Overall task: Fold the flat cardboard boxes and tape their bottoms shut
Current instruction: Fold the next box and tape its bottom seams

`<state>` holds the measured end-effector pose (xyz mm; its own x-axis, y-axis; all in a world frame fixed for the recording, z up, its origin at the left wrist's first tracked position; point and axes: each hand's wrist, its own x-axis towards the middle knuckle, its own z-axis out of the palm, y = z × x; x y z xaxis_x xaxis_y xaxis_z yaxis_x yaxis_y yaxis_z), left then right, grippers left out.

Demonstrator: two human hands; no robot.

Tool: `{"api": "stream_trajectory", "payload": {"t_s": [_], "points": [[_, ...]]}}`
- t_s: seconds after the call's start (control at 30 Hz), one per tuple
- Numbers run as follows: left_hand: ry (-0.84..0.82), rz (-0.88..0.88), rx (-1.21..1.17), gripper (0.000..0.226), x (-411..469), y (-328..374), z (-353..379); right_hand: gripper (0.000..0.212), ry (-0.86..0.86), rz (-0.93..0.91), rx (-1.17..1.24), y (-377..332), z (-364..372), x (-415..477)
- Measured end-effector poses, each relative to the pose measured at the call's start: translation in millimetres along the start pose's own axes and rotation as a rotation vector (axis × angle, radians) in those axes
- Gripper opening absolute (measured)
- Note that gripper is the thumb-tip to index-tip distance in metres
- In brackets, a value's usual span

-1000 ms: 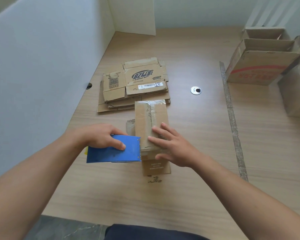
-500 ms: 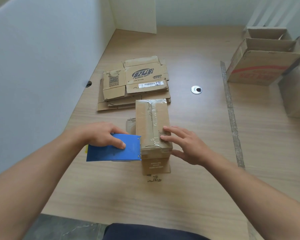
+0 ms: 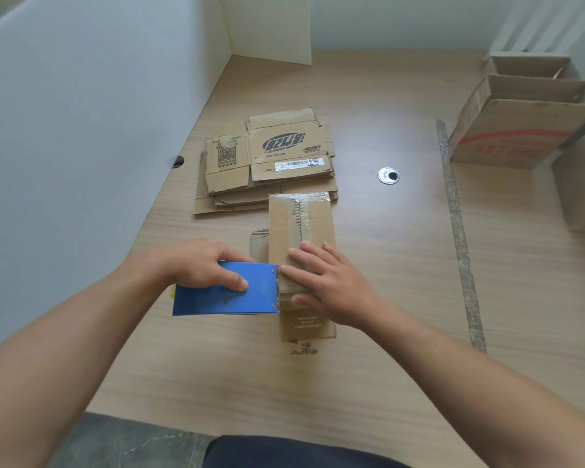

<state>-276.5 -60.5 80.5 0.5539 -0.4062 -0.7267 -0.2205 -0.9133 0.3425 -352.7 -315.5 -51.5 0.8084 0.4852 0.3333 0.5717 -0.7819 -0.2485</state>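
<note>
While only 1 view, the head camera, is on record, entries follow in order. Item 1: folded box [image 3: 299, 228], mid-table [image 3: 368, 383], clear tape [image 3: 304, 211] along its upturned seam, judged to be the bottom. Item 2: right hand [image 3: 328, 285], fingers straight and spread, flat on the box's near end. 0.5 s ago it lay at the right edge; it has since slid left until the forefinger meets the dispenser. Judged: tape end being pressed down, seam nearly shut, cut still to come. Item 3: left hand [image 3: 196, 265], curled round the blue tape dispenser [image 3: 223, 295], which butts the box's near left corner; unmoved. Item 4: stack of flat boxes [image 3: 267, 157], just behind, awaiting folding. Item 5: open cartons [image 3: 520, 130], far right, well apart; metal grommet [image 3: 388, 175] and a tape strip [image 3: 456, 224] between. Obstruction: white partition [image 3: 81, 130] close at left.
</note>
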Motion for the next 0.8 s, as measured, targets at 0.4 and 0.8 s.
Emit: {"api": "stream_trajectory", "payload": {"t_s": [0.4, 0.8], "points": [[-0.033, 0.096, -0.113, 0.047, -8, -33, -5, 0.047, 0.009, 0.019, 0.032, 9, 4, -3], [0.009, 0.031, -0.044, 0.031, -5, -58, -3, 0.048, -0.023, 0.062, 0.087, 6, -1, 0]]}}
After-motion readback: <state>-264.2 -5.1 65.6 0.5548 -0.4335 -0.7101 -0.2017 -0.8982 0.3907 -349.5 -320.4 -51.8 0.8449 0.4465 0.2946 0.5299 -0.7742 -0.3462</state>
